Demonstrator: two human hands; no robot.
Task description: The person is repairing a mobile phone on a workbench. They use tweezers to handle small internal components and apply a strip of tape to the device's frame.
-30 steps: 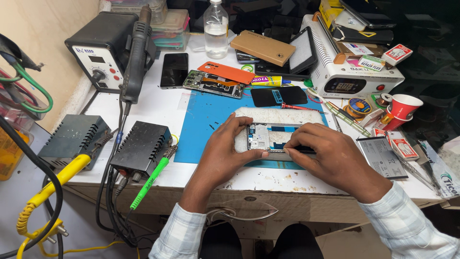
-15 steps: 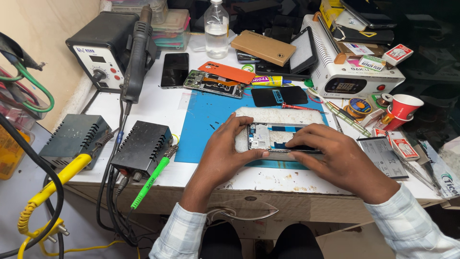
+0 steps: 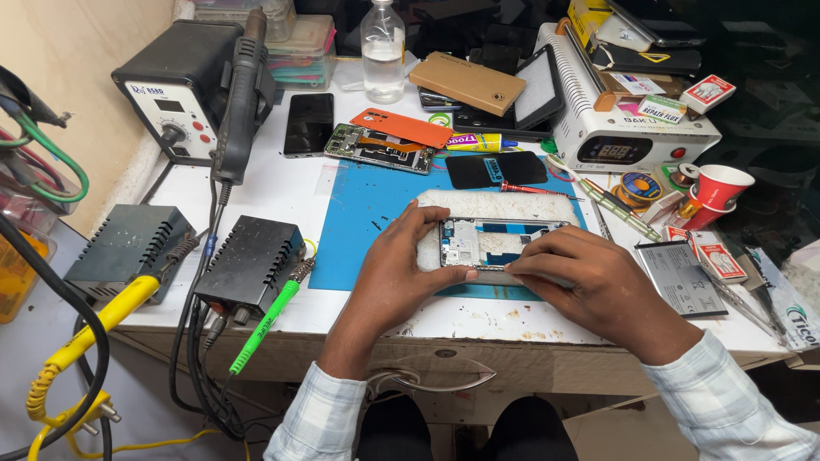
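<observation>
Both hands are down on the opened phone frame (image 3: 500, 243), which lies on a white pad (image 3: 495, 207) atop the blue mat (image 3: 376, 213), mid-bench, near the front edge. The left hand (image 3: 401, 273) is clamped round the frame's left end, thumb laid along the near edge, fingers curled over the far side. The right hand (image 3: 598, 286) lies closed over the near right edge, fingertips pinched low against the frame; whether a small tool sits between them cannot be told.

How far along? The phone is well stripped: the frame's inner bay lies open, metal and white parts showing, no back cover on it. An orange back cover (image 3: 406, 128) and another bare board-side phone (image 3: 378, 148) lie further back on the left of the mat, a black panel (image 3: 495, 169) just beyond the pad, a red-handled screwdriver (image 3: 530, 188) beside it. A flat grey battery-like slab (image 3: 681, 277) rests to the right. So opening up looks done; the work inside the frame reads as mid-way, and nothing yet looks closed up again.

Off left, the hot-air station (image 3: 179, 107) and two dark power boxes (image 3: 252, 260) stand idle, with the green-handled iron (image 3: 265, 329) hanging over the bench (image 3: 256, 183) edge.
</observation>
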